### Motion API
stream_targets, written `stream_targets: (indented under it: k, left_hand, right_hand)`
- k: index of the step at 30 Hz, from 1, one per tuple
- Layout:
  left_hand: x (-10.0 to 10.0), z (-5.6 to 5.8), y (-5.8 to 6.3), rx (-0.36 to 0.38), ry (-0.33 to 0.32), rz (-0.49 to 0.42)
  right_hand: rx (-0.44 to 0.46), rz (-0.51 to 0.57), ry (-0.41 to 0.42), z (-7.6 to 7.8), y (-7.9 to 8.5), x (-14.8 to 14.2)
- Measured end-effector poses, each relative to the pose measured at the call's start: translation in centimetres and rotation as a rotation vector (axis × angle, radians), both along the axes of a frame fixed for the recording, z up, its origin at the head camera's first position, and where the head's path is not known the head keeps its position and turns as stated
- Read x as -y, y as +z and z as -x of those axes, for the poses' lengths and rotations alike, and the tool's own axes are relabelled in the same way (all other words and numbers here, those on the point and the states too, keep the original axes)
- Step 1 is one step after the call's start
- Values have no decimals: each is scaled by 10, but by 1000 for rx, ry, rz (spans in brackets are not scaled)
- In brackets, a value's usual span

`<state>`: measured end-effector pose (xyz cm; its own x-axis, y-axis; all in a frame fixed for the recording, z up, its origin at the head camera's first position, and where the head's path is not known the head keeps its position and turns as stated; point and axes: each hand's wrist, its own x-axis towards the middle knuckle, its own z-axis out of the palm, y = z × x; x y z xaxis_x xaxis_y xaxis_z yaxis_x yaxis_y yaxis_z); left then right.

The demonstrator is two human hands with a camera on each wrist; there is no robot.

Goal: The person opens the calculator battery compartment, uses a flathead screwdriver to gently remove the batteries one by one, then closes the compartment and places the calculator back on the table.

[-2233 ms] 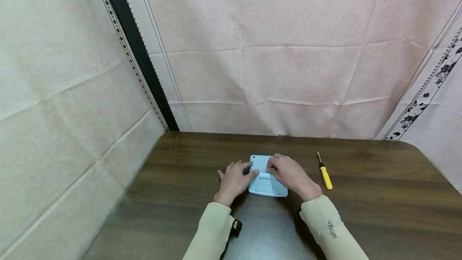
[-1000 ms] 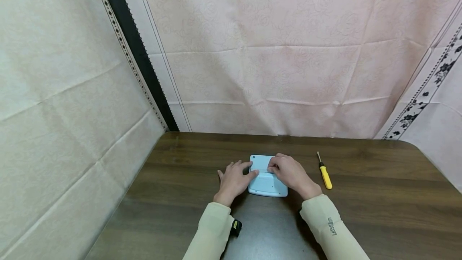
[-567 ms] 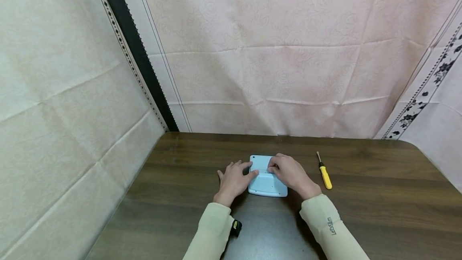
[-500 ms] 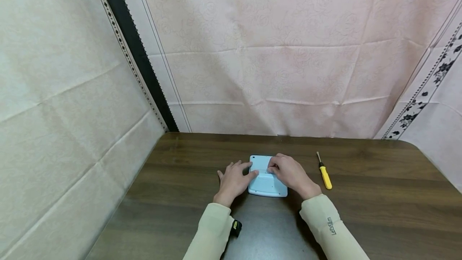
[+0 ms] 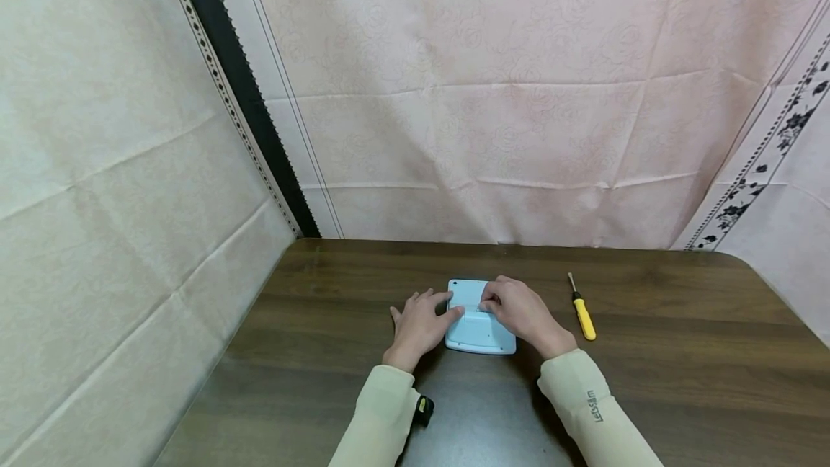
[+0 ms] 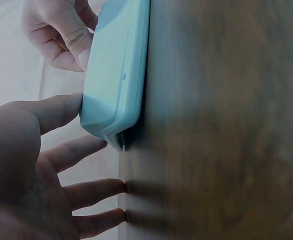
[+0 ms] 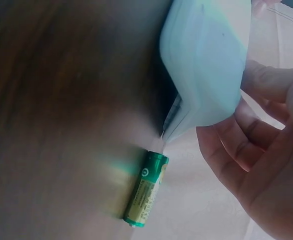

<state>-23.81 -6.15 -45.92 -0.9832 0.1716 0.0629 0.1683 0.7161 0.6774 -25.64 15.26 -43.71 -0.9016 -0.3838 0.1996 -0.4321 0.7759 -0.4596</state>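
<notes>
A light blue device [image 5: 481,339], shaped like a calculator, lies on the table with its screw-dotted back up. My left hand [image 5: 420,324] is at its left edge, fingers spread. In the left wrist view, the thumb touches the back of the device [image 6: 111,70] and the forefinger meets its side. My right hand [image 5: 521,314] has its fingers bent at the middle of the back, near a slot. Whether they pinch a small part there is hidden. In the right wrist view, a green battery [image 7: 146,189] lies on the table beyond the device; from above it cannot be seen.
A screwdriver [image 5: 584,317] with a yellow handle lies on the wooden table [image 5: 681,352], right of the right hand. Pale patterned cloth [image 5: 519,128] hangs behind the table's far edge and on the left side.
Since the earliest frame, my right fingertips have shifted very slightly over the back of the device. The left hand, device and screwdriver have stayed in place.
</notes>
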Motion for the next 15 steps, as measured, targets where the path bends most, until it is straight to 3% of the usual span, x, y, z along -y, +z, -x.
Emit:
stream_targets:
  k: [15]
  left_hand:
    - [-1,0,0,2,3,8]
  right_hand:
    - [56,8,-85,2,0,0]
